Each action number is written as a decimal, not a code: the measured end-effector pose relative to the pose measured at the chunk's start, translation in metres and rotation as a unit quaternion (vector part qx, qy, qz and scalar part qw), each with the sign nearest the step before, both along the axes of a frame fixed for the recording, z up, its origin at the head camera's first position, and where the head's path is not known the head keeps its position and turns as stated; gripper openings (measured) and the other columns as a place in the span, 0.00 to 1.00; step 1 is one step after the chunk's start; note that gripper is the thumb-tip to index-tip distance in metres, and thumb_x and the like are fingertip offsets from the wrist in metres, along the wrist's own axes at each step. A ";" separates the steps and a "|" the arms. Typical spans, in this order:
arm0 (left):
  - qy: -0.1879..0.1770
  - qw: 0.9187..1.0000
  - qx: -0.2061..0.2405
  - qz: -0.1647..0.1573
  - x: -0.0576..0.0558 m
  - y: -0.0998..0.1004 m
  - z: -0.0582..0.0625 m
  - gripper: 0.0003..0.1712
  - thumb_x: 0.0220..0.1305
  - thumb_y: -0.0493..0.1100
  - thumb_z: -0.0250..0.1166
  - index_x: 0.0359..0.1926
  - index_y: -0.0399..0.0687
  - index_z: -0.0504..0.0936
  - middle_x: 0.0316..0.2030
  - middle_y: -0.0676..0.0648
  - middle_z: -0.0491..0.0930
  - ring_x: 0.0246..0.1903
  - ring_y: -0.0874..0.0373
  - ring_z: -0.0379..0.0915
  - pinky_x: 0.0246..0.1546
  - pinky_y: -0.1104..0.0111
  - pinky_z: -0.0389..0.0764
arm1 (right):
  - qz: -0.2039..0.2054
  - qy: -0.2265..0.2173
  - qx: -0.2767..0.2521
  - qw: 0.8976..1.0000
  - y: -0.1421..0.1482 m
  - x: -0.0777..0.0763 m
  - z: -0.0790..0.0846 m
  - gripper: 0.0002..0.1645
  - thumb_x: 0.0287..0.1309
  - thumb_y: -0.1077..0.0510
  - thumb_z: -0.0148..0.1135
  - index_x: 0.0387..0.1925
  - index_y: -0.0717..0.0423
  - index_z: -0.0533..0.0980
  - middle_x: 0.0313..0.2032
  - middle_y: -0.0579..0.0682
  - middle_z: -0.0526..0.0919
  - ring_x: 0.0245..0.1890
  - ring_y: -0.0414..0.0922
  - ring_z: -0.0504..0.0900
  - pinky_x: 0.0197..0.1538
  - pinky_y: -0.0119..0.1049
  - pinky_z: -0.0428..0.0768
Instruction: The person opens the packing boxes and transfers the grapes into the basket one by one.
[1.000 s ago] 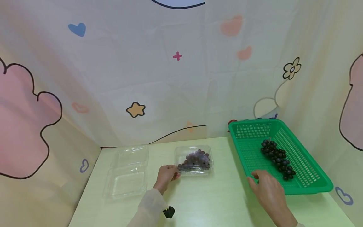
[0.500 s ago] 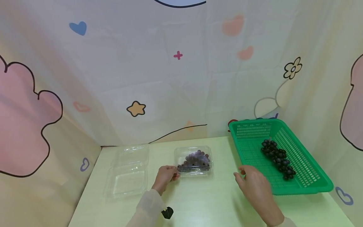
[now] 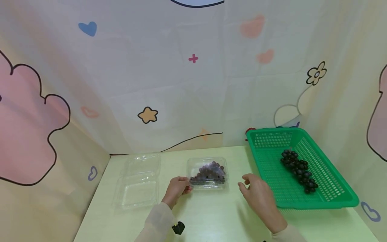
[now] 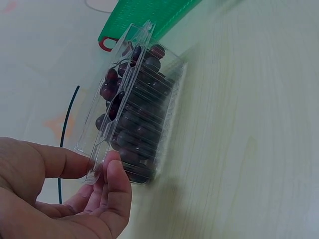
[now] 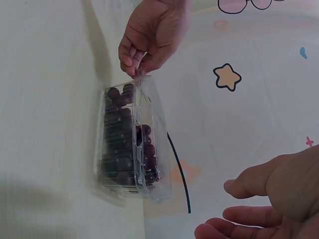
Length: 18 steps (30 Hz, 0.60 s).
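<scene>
A clear plastic clamshell box (image 3: 208, 173) full of dark grapes (image 4: 139, 119) stands on the table with its lid down. At its front left corner my left hand (image 3: 176, 189) pinches the rim between thumb and fingers, seen closely in the left wrist view. My right hand (image 3: 257, 195) hovers between the box and a green basket (image 3: 269, 188), fingers loosely bent around nothing. In the right wrist view its thumb and fingers (image 5: 249, 233) are apart, some way off the box. One bunch of dark grapes (image 3: 299, 171) lies inside the basket.
A second clear clamshell box (image 3: 137, 195) lies with its lid raised back at the table's left. Behind the pale table (image 3: 211, 215) hangs a printed curtain (image 3: 169, 84). A small black object (image 3: 178, 228) shows by my left sleeve.
My right hand has moved left, away from the basket's front edge and toward the filled box. My left hand keeps its pinch on the box corner. The head view has shifted slightly.
</scene>
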<state>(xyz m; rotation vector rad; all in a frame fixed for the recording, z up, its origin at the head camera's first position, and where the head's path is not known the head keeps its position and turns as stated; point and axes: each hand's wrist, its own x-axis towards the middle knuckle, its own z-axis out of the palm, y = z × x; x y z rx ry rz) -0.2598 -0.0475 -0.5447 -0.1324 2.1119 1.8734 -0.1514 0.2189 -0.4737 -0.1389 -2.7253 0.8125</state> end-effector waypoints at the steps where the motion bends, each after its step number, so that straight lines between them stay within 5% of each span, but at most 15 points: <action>1: 0.000 1.000 -0.001 0.001 0.000 0.000 0.000 0.18 0.71 0.29 0.59 0.57 0.21 0.75 0.38 0.35 0.83 0.29 0.58 0.80 0.35 0.66 0.86 | 0.001 -0.001 -0.001 1.000 -0.001 -0.002 -0.001 0.15 0.60 0.60 0.71 0.46 0.66 0.82 0.36 0.56 0.85 0.29 0.48 0.83 0.30 0.46 0.80; 18: 0.001 1.000 -0.008 0.008 0.001 0.000 0.000 0.18 0.67 0.28 0.60 0.56 0.23 0.75 0.37 0.35 0.83 0.28 0.58 0.81 0.33 0.68 0.85 | 0.010 0.002 -0.023 1.000 -0.011 -0.026 -0.026 0.18 0.61 0.63 0.68 0.49 0.73 0.80 0.36 0.61 0.85 0.37 0.57 0.84 0.40 0.54 0.82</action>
